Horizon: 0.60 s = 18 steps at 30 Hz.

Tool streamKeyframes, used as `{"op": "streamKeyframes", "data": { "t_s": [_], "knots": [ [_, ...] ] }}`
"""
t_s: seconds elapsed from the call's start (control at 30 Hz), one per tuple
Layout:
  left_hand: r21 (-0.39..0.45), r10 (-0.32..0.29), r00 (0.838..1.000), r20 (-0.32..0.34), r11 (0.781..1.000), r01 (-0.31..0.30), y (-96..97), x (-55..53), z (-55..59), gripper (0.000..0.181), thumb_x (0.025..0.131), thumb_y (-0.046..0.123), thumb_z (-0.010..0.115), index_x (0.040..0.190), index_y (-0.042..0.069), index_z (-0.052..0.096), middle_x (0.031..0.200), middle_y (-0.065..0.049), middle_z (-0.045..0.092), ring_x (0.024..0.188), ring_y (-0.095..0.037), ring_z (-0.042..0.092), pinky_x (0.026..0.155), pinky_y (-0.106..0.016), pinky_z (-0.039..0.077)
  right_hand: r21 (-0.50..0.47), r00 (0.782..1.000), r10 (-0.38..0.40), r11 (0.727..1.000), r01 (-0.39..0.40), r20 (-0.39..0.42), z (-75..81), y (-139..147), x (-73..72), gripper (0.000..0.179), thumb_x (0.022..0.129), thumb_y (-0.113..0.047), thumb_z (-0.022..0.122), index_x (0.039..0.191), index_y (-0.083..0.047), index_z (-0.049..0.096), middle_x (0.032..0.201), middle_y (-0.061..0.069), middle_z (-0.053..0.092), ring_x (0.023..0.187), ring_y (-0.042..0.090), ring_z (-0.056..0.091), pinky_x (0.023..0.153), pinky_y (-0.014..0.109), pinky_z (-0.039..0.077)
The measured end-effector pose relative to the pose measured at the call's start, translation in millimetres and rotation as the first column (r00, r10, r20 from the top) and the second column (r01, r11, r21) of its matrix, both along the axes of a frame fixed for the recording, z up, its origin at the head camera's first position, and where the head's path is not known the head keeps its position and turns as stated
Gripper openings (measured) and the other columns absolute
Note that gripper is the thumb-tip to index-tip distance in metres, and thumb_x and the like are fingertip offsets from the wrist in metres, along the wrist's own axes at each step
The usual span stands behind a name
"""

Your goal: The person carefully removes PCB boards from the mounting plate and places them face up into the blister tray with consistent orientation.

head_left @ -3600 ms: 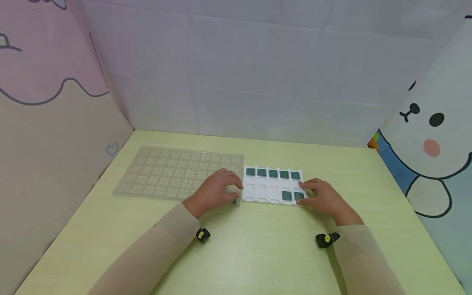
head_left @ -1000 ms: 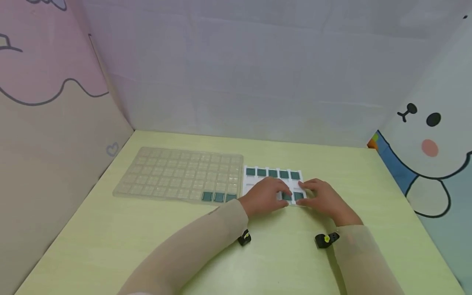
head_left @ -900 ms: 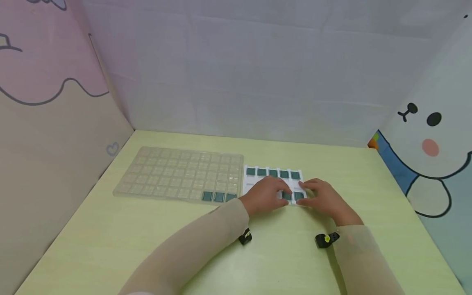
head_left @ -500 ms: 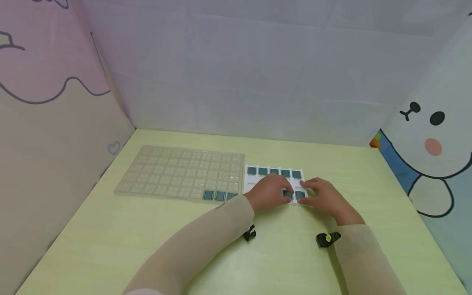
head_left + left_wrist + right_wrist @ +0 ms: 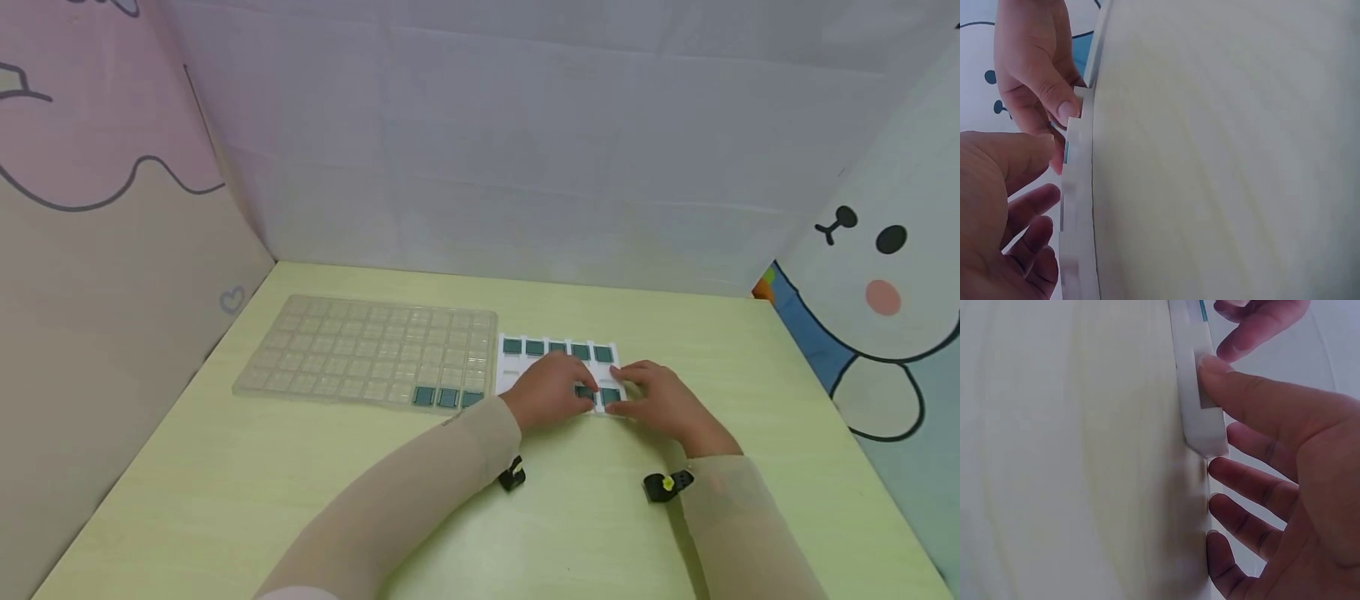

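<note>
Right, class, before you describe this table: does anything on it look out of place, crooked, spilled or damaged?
Nothing stands out. The white tray sits beside the clear tray, and the visible green squares lie in rows. The left hand hides part of the white tray.

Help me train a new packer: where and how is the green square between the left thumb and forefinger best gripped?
Probably by its front and back edges, from above: the green square lies flat in the white tray, and a gap in the tray's front wall bares its edge for a thumb.
</note>
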State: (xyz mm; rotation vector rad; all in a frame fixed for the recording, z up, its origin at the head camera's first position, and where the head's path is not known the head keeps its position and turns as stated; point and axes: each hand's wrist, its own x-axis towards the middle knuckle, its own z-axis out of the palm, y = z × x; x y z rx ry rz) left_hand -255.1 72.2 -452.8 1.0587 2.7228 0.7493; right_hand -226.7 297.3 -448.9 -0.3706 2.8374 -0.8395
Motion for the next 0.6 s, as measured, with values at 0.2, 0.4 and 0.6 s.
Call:
{"op": "streamKeyframes", "data": {
  "t_s": [0.2, 0.4, 0.6],
  "knots": [
    [-0.003, -0.014, 0.999, -0.049, 1.0, 0.014, -0.2, -0.9, -5.5, 0.016, 0.093, 0.027, 0.079, 0.108, 0.022, 0.083, 0.112, 0.012, 0.073, 0.116, -0.012, 0.061, 0.107, -0.021, 0.04, 0.005, 1.0, -0.004, 1.0, 0.004, 0.003, -0.2, -0.4, 0.4, 0.064, 0.09, -0.032, 0.082, 0.142, -0.002, 0.061, 0.14, 0.026, 0.055, 0.132, 0.048, 0.047, 0.107, 0.064, 0.039],
    [0.008, -0.007, 0.999, -0.045, 1.0, 0.007, -0.6, 0.5, -4.5, 0.015, 0.093, 0.026, 0.079, 0.107, 0.021, 0.083, 0.109, 0.012, 0.074, 0.113, -0.012, 0.061, 0.106, -0.021, 0.04, 0.001, 1.0, -0.01, 1.0, 0.01, 0.011, -1.8, 1.4, -0.4, 0.065, 0.089, -0.031, 0.083, 0.143, -0.002, 0.06, 0.141, 0.026, 0.055, 0.133, 0.048, 0.047, 0.108, 0.064, 0.038],
    [0.009, 0.01, 0.999, -0.047, 1.0, -0.009, -0.2, 1.6, -4.6, 0.014, 0.092, 0.026, 0.079, 0.106, 0.022, 0.083, 0.108, 0.012, 0.074, 0.112, -0.013, 0.061, 0.104, -0.022, 0.041, -0.002, 1.0, -0.015, 1.0, 0.016, 0.021, -2.4, 2.4, -1.0, 0.066, 0.089, -0.032, 0.083, 0.144, -0.003, 0.06, 0.142, 0.025, 0.054, 0.134, 0.048, 0.046, 0.108, 0.064, 0.038]
  ]
}}
